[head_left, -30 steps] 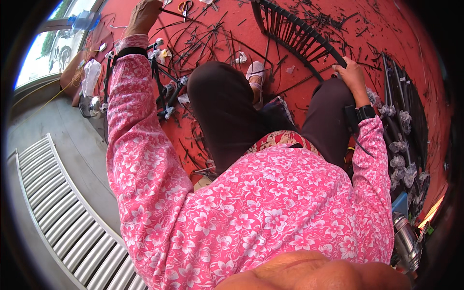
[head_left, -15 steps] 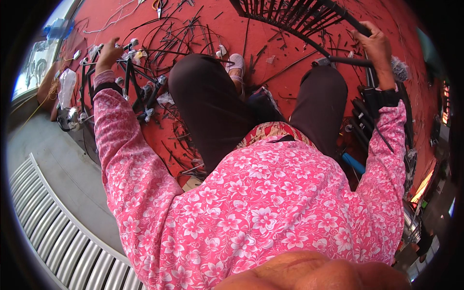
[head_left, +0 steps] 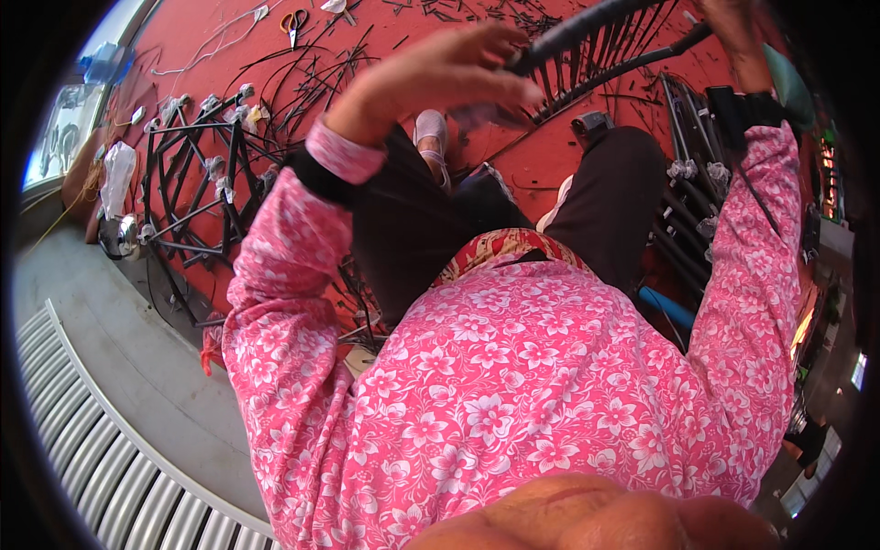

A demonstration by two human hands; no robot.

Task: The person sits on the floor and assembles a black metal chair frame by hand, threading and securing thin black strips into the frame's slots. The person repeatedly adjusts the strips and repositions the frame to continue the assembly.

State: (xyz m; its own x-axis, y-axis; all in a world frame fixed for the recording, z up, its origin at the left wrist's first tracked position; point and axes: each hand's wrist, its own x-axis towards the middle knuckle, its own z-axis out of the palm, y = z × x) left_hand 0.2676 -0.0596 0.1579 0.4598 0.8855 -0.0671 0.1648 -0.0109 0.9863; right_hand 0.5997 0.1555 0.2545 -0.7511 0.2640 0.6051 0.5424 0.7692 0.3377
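My left hand is raised in front of me, blurred by motion, its fingers apart beside the near end of a black curved frame with many slats. Whether the fingertips touch it I cannot tell. Up at the top right, my right hand is at the far end of this slatted frame and holds it up; its fingertips are partly cut off by the picture's edge. The frame hangs above the red floor, past my knees.
A black tube frame with plastic-wrapped joints stands at the left. Orange-handled scissors and many black strips lie on the red floor. More black tubes lie by my right leg. Metal rollers are at the lower left.
My left hand has left the tube frame and come up and right to the slatted frame. The slatted frame has turned and shifted right, and my right hand has moved up.
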